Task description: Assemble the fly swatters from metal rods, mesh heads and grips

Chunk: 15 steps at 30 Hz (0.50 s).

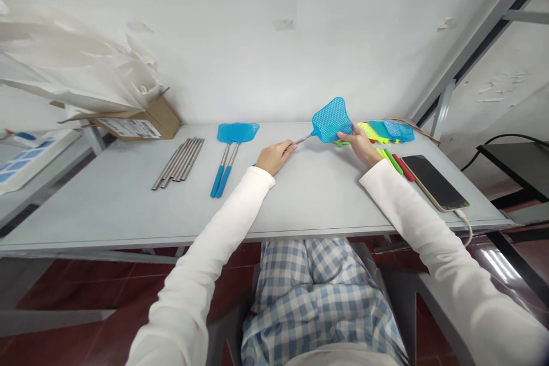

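Rods: steel rods [178, 163] lie bundled left of centre on my surface [317, 194].
Left hand: my left hand [274, 157] has fingers closed around the shaft of the blue fly swatter [332, 120], right of centre.
Right hand: my right hand [355, 146] has fingers pinching its mesh head.
Phone: a phone [434, 182] lies at right.
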Each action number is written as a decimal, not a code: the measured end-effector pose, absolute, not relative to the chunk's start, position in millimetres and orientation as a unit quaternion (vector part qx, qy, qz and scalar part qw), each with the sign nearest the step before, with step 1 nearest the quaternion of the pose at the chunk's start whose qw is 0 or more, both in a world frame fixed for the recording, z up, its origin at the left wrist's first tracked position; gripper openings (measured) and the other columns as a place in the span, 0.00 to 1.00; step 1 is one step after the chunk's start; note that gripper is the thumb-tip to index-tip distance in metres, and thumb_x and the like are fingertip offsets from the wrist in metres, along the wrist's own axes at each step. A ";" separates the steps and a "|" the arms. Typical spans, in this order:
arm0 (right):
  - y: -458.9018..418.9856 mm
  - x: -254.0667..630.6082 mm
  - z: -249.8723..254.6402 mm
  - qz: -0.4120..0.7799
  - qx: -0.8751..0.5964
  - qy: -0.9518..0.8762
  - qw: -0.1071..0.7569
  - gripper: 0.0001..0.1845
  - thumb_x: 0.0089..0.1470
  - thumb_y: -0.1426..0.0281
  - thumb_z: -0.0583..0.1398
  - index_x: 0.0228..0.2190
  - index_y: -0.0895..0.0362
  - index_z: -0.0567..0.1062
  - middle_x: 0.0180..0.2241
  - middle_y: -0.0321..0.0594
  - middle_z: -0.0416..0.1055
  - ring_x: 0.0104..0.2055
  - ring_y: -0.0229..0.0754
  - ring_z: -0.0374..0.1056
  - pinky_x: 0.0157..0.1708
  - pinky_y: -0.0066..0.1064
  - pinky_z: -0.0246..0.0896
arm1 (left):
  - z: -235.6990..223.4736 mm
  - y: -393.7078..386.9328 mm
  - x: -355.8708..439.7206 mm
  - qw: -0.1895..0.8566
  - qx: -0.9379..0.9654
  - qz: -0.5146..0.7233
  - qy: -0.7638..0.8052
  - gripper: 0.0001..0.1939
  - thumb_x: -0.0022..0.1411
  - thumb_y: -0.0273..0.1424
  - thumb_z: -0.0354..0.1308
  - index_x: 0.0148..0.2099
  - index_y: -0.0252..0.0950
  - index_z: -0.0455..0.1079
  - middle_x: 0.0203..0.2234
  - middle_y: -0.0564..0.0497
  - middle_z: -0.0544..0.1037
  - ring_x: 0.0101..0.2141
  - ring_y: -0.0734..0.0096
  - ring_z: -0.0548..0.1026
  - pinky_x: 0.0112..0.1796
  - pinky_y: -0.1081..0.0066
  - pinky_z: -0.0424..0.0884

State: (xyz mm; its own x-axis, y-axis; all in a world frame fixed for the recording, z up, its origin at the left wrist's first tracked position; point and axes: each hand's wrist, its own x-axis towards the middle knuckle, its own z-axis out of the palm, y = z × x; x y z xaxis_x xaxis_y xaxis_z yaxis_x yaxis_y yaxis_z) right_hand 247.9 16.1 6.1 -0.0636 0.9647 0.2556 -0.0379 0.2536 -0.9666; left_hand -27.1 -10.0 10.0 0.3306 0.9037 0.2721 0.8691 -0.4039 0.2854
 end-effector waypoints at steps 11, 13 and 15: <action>5.2 258.5 25.5 0.425 -0.424 -0.622 0.502 0.30 0.34 0.49 0.72 0.36 0.53 0.76 0.39 0.42 0.78 0.47 0.53 0.73 0.51 0.48 0.69 | 10.8 -13.9 -26.0 0.015 0.851 0.161 0.499 0.21 0.71 0.45 0.43 0.49 0.40 0.73 0.39 0.47 0.82 0.40 0.62 0.78 0.35 0.70 0.64; 6.6 254.7 22.1 0.427 -0.427 -0.611 0.512 0.32 0.31 0.49 0.73 0.36 0.54 0.75 0.39 0.42 0.79 0.46 0.54 0.74 0.49 0.48 0.70 | 9.9 -15.3 -23.9 0.004 0.855 0.148 0.497 0.22 0.71 0.44 0.41 0.52 0.40 0.72 0.40 0.47 0.82 0.40 0.62 0.79 0.35 0.70 0.65; 8.0 253.0 19.4 0.425 -0.430 -0.610 0.513 0.33 0.30 0.49 0.73 0.35 0.54 0.74 0.39 0.42 0.79 0.46 0.54 0.74 0.49 0.49 0.71 | 9.4 -16.3 -22.3 -0.009 0.858 0.137 0.495 0.23 0.72 0.44 0.40 0.54 0.40 0.71 0.40 0.46 0.82 0.40 0.61 0.79 0.34 0.70 0.65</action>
State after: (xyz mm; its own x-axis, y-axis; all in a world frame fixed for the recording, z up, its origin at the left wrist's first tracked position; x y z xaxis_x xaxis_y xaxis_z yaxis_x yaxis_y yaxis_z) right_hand 253.0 8.0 19.4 -0.1041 0.9602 0.2593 0.0894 0.2687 -0.9591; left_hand -22.3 -16.3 9.4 0.4716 0.8475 0.2437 0.8524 -0.5089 0.1203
